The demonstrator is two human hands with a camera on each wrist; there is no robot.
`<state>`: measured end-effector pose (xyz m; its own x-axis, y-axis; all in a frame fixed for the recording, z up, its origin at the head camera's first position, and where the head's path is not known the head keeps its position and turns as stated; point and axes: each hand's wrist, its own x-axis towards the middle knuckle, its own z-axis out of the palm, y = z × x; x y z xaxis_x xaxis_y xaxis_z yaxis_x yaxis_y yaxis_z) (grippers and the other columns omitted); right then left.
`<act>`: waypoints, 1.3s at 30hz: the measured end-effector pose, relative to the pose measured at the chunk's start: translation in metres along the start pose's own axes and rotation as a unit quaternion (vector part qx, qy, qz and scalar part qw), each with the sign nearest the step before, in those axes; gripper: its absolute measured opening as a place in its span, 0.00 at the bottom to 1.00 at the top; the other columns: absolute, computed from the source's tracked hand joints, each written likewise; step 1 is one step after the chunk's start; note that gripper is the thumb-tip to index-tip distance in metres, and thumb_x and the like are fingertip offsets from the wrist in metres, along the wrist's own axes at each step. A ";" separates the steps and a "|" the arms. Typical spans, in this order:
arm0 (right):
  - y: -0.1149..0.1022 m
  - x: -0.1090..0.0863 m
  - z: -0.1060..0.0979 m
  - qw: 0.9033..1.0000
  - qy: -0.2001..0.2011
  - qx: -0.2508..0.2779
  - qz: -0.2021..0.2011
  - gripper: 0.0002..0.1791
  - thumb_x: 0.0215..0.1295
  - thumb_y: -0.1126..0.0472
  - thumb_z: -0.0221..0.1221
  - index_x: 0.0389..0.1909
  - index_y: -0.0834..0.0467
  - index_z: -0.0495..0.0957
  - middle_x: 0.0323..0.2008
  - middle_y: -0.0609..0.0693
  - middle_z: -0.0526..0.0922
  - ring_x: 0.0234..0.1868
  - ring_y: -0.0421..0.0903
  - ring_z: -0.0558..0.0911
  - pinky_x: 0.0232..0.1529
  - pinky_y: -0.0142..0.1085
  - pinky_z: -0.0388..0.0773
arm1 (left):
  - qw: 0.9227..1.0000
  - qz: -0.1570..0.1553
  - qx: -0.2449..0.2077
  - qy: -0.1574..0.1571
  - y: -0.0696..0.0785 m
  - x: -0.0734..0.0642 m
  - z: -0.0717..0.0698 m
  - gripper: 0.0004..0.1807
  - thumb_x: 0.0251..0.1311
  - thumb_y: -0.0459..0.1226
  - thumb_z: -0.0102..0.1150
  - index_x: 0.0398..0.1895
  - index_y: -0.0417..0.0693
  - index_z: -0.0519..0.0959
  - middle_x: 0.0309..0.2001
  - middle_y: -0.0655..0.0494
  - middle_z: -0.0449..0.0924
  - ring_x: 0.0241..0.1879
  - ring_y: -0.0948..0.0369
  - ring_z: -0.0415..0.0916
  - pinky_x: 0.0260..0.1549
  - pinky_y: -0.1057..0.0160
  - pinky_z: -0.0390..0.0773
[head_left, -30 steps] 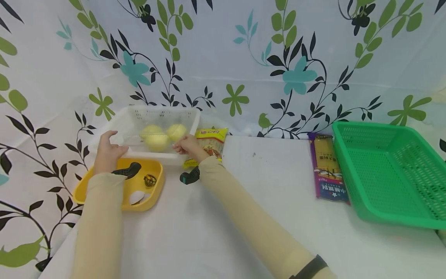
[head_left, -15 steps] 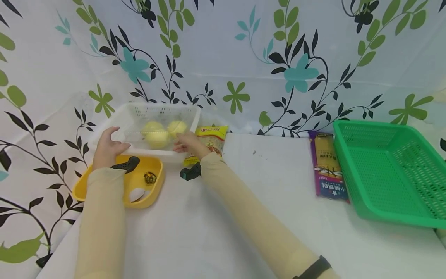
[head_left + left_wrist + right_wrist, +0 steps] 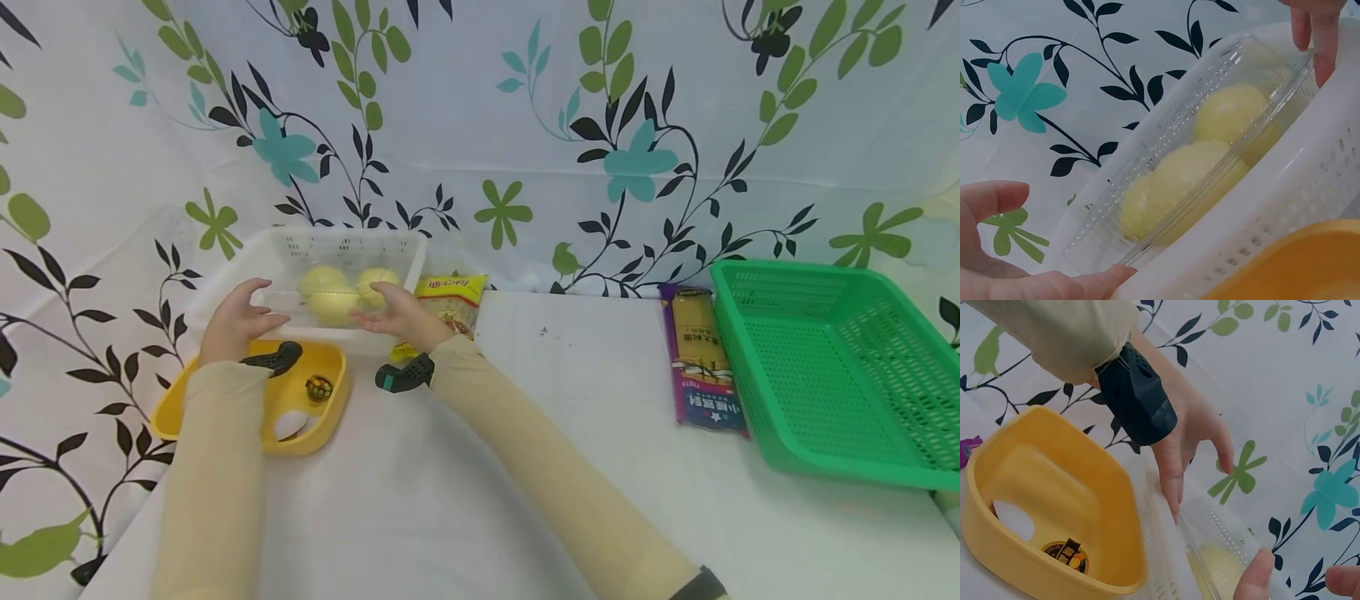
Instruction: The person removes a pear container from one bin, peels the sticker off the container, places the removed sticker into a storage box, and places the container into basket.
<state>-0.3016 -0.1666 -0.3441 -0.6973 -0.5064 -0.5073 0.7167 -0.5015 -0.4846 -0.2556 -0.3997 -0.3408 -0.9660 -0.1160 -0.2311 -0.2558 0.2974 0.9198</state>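
Inside a white plastic basket (image 3: 337, 335) lies a clear plastic box (image 3: 1222, 156), holding several pale yellow round items (image 3: 1185, 181), perhaps fruit. My left hand (image 3: 234, 323) is at the box's left end. Its thumb and fingers are apart, and one fingertip touches the box's edge in the left wrist view. At the other end is my right hand (image 3: 405, 317), its fingers spread and fingertips at the edge of the box; in the right wrist view, only the tips of two digits (image 3: 1257, 575) show. Neither hand is curled round the box.
Before the basket stands a yellow bin (image 3: 341, 400) with a white oval thing (image 3: 1015, 519) and a round black-and-gold thing (image 3: 1067, 556). A yellow food packet (image 3: 457, 289) lies right of the basket. Far right are a purple pasta packet (image 3: 701, 358) and a green basket (image 3: 795, 417).
The fingers of my right hand, curled at the box's right end a second ago, have straightened and spread. My left hand has stayed nearly in place at the left end.
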 end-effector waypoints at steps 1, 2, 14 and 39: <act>-0.001 -0.001 -0.001 1.000 0.003 0.010 -0.001 0.28 0.67 0.61 0.47 0.66 0.51 0.52 0.58 0.69 0.56 0.55 0.59 0.67 0.51 0.41 0.68 | 0.995 0.037 0.087 0.026 -0.002 -0.001 0.002 0.44 0.55 0.36 0.60 0.69 0.46 0.44 0.65 0.34 0.46 0.59 0.42 0.54 0.51 0.53 0.65; -0.001 -0.003 -0.002 1.000 0.003 0.021 -0.002 0.28 0.67 0.61 0.48 0.65 0.51 0.52 0.58 0.69 0.56 0.55 0.59 0.67 0.50 0.40 0.68 | 0.985 0.064 0.150 0.055 -0.003 -0.003 0.005 0.43 0.53 0.36 0.61 0.67 0.40 0.47 0.61 0.30 0.51 0.56 0.39 0.58 0.49 0.50 0.66; 0.001 -0.034 -0.003 0.991 -0.031 0.117 0.054 0.31 0.66 0.63 0.46 0.66 0.65 0.46 0.47 0.67 0.64 0.52 0.52 0.69 0.51 0.37 0.66 | 0.971 0.060 0.217 0.085 0.013 -0.010 0.022 0.43 0.52 0.30 0.60 0.67 0.38 0.45 0.58 0.28 0.56 0.50 0.37 0.61 0.50 0.44 0.61; -0.007 -0.048 -0.050 0.997 -0.064 0.014 0.026 0.23 0.67 0.64 0.43 0.61 0.68 0.58 0.61 0.58 0.61 0.32 0.43 0.67 0.27 0.29 0.65 | 0.963 0.091 0.204 0.153 0.007 -0.031 0.025 0.42 0.52 0.32 0.61 0.67 0.37 0.48 0.56 0.34 0.60 0.36 0.46 0.65 0.47 0.47 0.63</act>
<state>-0.2725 -0.1034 -0.3520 -0.6563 -0.6170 -0.4343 0.7522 -0.4905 -0.4400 -0.2283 -0.3701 -0.3357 -0.9558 -0.2817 0.0842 -0.1369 0.6797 0.7206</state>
